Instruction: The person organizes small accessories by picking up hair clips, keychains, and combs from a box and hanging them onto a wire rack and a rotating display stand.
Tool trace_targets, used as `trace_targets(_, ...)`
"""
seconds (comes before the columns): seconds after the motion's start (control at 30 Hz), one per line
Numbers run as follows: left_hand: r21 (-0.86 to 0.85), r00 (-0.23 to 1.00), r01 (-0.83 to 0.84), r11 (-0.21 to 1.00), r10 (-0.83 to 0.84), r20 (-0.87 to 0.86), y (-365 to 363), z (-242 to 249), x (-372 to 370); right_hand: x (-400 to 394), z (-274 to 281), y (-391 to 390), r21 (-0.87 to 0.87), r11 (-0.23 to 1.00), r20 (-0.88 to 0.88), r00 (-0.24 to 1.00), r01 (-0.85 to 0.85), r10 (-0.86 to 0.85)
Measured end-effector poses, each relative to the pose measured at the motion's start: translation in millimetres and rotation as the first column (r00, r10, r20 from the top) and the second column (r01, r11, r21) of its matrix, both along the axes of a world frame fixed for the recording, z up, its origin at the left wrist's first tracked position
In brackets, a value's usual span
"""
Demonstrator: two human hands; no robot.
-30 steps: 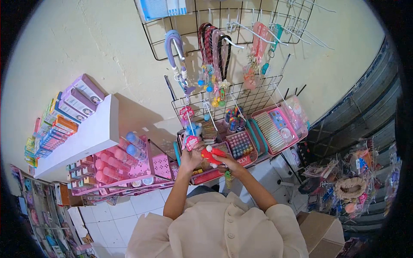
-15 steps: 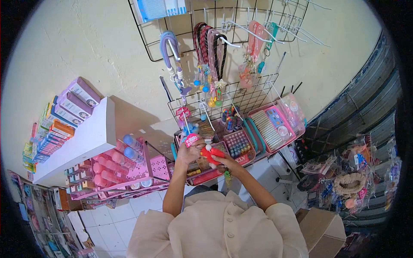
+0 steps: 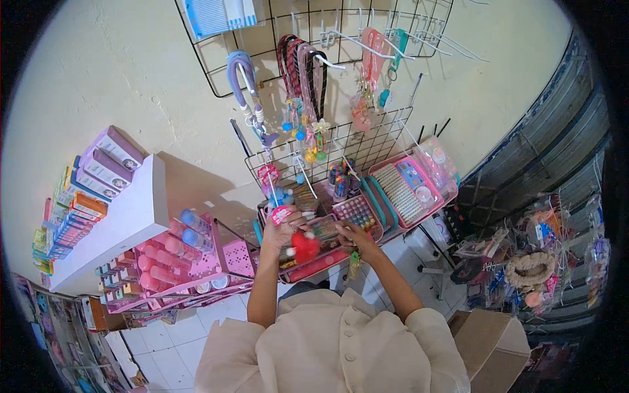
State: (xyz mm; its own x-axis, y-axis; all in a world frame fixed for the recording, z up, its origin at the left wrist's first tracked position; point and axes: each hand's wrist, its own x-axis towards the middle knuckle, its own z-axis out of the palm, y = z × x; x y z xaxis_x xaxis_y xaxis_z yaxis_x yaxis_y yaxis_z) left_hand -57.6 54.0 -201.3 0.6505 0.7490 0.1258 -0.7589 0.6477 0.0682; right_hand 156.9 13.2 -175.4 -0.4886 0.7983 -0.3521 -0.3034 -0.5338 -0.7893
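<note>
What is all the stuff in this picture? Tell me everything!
red toy: one, red and white, hanging below the left hand
pink tag: one, pink, by the left hand's fingers
lanyards: several, dark and pink, hanging on the wall grid
wire grid: one, black, on the wall
pink trays: several, pink, on the rack, full of small goods
pink bottles: many, pink, in the left rack
boxes: many, purple and orange, on the white shelf
cardboard box: one, brown, lower right
left hand: holds the red toy
right hand: reaching into a tray
</note>
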Motion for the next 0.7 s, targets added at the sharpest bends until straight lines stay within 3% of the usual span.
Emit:
trace_targets(0.17,0.008,1.000,0.005,1.000,-0.006,0.029,5,-10,-4,1,6,-2,-0.027,0.998,0.008,0.999,0.049,-0.049)
trace_targets(0.27,-0.022,0.995,-0.082,0.996,0.080,-0.061,19,-16,-9,4,9,-2,0.012,0.995,0.004,0.995,0.102,-0.103)
trace_targets(0.33,-0.097,0.957,-0.248,0.964,0.229,-0.179,39,-32,-19,8,41,-2,-0.070,0.992,-0.196,0.974,0.105,-0.117)
trace_targets(0.4,-0.026,0.942,-0.272,0.962,0.261,-0.212,46,-33,-24,14,60,1,-0.023,0.992,-0.251,0.960,0.124,-0.126)
trace_targets(0.43,0.048,0.780,-0.373,0.927,0.341,-0.525,46,-23,-23,17,76,4,0.051,0.995,-0.314,0.947,0.088,-0.068)
trace_targets(0.47,0.155,0.513,-0.439,0.885,0.389,-0.765,47,-16,-23,20,91,5,0.128,0.990,-0.372,0.928,0.057,-0.006)
trace_targets(0.5,0.255,0.380,-0.426,0.868,0.428,-0.820,55,-36,-30,20,102,7,0.186,0.979,-0.368,0.930,0.082,-0.008)
trace_targets(0.53,0.262,0.384,-0.420,0.869,0.432,-0.816,45,-27,-25,21,110,8,0.195,0.977,-0.367,0.930,0.089,-0.011)
trace_targets(0.6,0.583,-0.248,-0.669,0.460,0.602,-0.759,16,-6,-11,21,125,10,0.308,0.921,-0.385,0.916,0.240,-0.110)
trace_targets(0.63,0.588,-0.244,-0.665,0.460,0.610,-0.754,3,2,-3,22,140,8,0.330,0.903,-0.337,0.928,0.274,-0.158)
trace_targets(0.67,0.817,-0.563,-0.493,0.298,0.607,-0.561,-9,10,5,21,146,10,0.339,0.898,-0.339,0.927,0.281,-0.162)
trace_targets(0.7,0.960,-0.798,-0.237,0.147,0.534,-0.279,-19,21,14,20,151,13,0.385,0.856,-0.308,0.922,0.345,-0.233)
